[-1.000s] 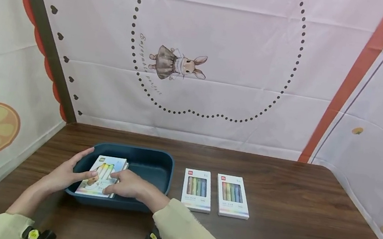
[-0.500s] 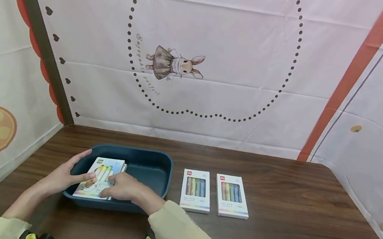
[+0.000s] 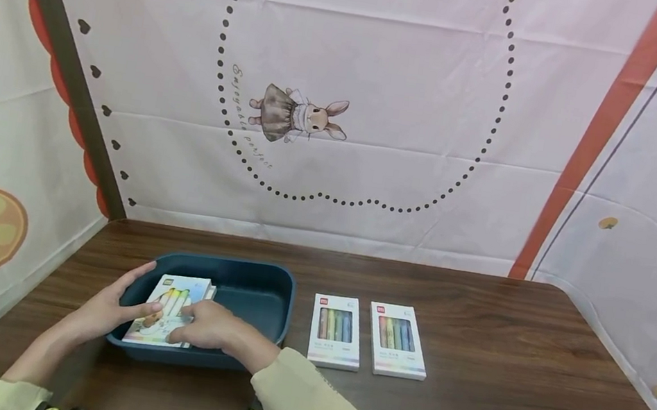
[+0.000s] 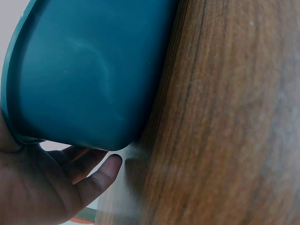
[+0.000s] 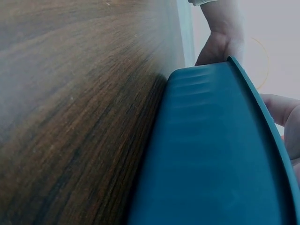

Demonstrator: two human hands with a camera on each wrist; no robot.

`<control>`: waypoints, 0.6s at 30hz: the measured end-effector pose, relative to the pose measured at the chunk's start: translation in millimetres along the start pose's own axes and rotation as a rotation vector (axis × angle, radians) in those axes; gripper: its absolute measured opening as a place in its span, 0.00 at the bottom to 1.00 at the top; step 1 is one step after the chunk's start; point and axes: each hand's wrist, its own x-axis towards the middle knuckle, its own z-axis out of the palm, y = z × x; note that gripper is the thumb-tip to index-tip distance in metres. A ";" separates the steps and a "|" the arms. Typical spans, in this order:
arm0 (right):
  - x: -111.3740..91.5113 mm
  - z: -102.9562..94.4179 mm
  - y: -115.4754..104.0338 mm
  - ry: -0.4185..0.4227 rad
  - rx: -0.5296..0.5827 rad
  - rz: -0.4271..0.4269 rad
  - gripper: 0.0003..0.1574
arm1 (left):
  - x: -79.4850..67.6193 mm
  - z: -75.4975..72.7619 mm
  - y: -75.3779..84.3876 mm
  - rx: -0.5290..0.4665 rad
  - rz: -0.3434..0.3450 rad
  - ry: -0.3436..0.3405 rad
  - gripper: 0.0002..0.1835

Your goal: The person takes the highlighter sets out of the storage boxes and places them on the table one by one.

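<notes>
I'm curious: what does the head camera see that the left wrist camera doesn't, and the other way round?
Of these two, only the head view shows two white boxes on the table, the illustrated box in the blue-green bin, the right hand touching it, and the rabbit print.

Only the left wrist view shows the palm side of the left hand, its fingers beside the bin's outer corner.

Both show the left hand, bin and table.

Head cam: high, facing fwd + down across worktop (image 3: 501, 369). L wrist cam: low, tilted, v. close to blue bin's (image 4: 89, 79) outer wall; R ditto, along one side. All 3 share bin.
</notes>
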 end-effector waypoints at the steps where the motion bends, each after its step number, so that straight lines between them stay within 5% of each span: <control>1: 0.0 0.4 0.1 0.000 0.000 -0.003 0.29 | -0.5 0.5 -0.2 0.000 -0.003 0.003 0.48; 9: -1.6 3.3 1.5 0.029 0.016 -0.022 0.29 | -1.4 1.0 0.0 0.003 -0.013 0.000 0.49; 18: -2.6 4.8 -0.2 0.162 0.111 -0.035 0.28 | 1.4 -0.2 -1.6 -0.015 0.011 -0.005 0.48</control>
